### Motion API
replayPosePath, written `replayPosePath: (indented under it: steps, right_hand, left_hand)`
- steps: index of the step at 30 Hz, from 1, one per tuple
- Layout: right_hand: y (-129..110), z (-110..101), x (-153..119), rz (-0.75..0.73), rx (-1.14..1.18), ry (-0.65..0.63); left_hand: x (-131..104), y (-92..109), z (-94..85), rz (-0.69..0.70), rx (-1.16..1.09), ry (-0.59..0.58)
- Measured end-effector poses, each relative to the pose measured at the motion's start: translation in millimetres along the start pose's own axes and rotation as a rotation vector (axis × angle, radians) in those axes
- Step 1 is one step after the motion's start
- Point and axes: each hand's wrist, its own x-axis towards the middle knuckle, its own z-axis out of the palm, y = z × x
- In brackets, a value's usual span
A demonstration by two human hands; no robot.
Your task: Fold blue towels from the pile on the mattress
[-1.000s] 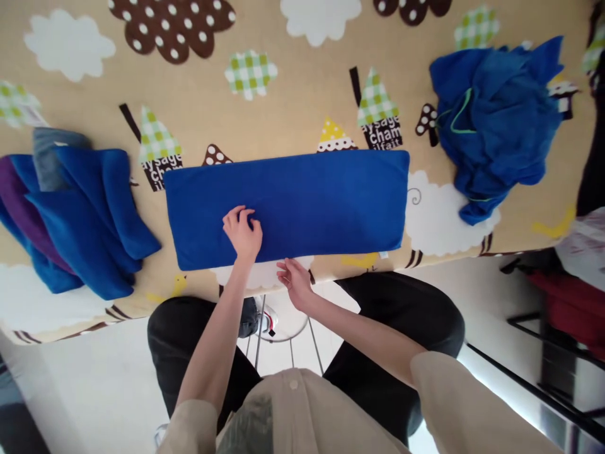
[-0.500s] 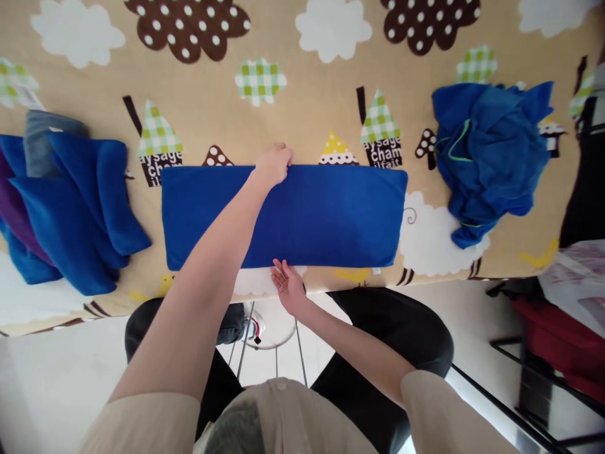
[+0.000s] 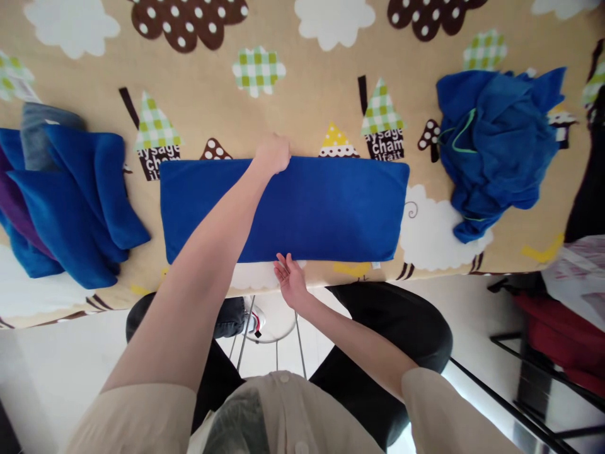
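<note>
A blue cloth (image 3: 331, 208), folded into a long flat rectangle, lies across the patterned table cover near its front edge. At the middle of the cloth's far edge is my left hand (image 3: 274, 154), its fingers curled closed; whatever they may hold is hidden. My right hand (image 3: 290, 277) is at the near edge, palm up with its fingers apart, the fingertips by the cloth's border and nothing held. A small white tag (image 3: 376, 265) sticks out at the near right of the cloth.
Blue, purple and grey cloths (image 3: 70, 202) lie loosely at the left. A crumpled blue cloth heap (image 3: 503, 142) with green trim sits at the right. The table cover (image 3: 312, 94) has printed clouds and houses. Below are my knees, a round stool and a red item (image 3: 562, 334).
The view has shifted slightly, so the table things appear a little higher. Both hands stay at the same edges of the cloth, and its folded shape looks the same.
</note>
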Motion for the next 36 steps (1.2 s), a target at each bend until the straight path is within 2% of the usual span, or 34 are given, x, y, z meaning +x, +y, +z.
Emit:
replayPosePath:
  steps: [2, 4, 13, 20, 25, 30, 33, 36]
  right_hand:
    - [0.1, -0.1, -0.2, 0.003, -0.011, -0.010]
    - [1.3, -0.8, -2.8, -0.002, -0.025, -0.016]
    - [3.5, -3.8, -34.0, -0.045, -0.021, -0.054]
    - [-1.1, -5.2, -58.6, -0.070, -0.004, -0.117]
    - [2.0, -14.7, -81.7, -0.121, 0.021, -0.200]
    - [5.3, -36.0, -110.4, -0.316, 0.017, -0.198]
    - [-4.3, -49.8, -128.1, -0.558, -0.011, -0.145]
    - [-28.3, -60.2, -149.1, -0.863, -0.039, -0.073]
  left_hand:
    - [-3.8, 4.3, -2.0, -0.019, 0.159, -0.090]
    - [-7.2, 7.5, -3.5, -0.008, 0.250, -0.128]
    - [-18.0, 7.0, -5.5, 0.019, -0.011, 0.019]
    - [-47.1, 33.9, -28.4, -0.026, -0.073, 0.088]
    - [-71.1, 52.2, -49.1, 0.032, -0.141, 0.162]
    - [-119.3, 77.3, -69.7, 0.059, -0.194, 0.193]
    - [-157.9, 90.8, -87.0, 0.114, -0.258, 0.213]
    - [-203.4, 99.6, -114.3, 0.180, -0.342, 0.261]
